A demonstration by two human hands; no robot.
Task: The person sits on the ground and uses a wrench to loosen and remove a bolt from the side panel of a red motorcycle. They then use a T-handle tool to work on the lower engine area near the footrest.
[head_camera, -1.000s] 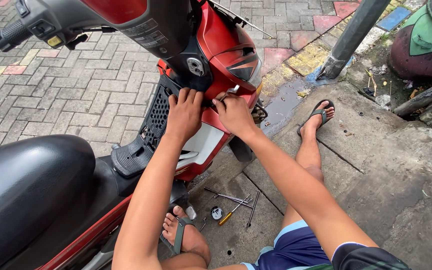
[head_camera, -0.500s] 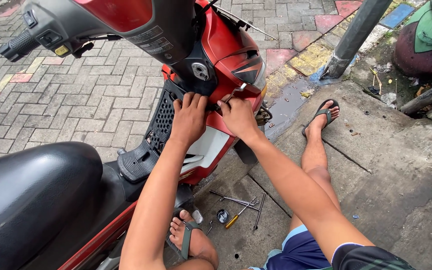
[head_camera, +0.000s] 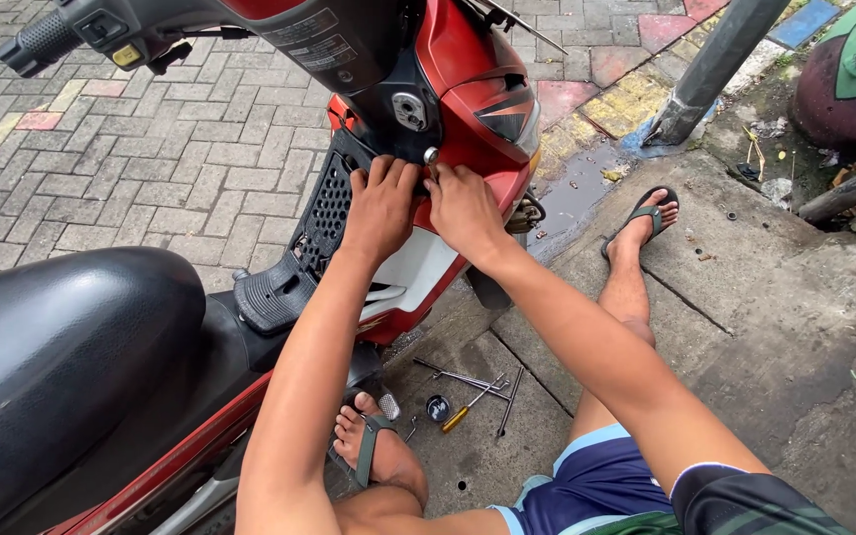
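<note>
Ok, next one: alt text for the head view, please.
Seen from above, a seated person's left hand and right hand press side by side on the inner front panel of a red scooter. Hand tools lie on the concrete between their sandalled feet; the black seat fills the lower left.

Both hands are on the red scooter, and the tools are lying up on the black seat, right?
Not quite. Both hands, the left hand and the right hand, are on the red scooter, but the tools lie on the concrete ground between the person's legs, not on the black seat. The head view shows this.
</note>
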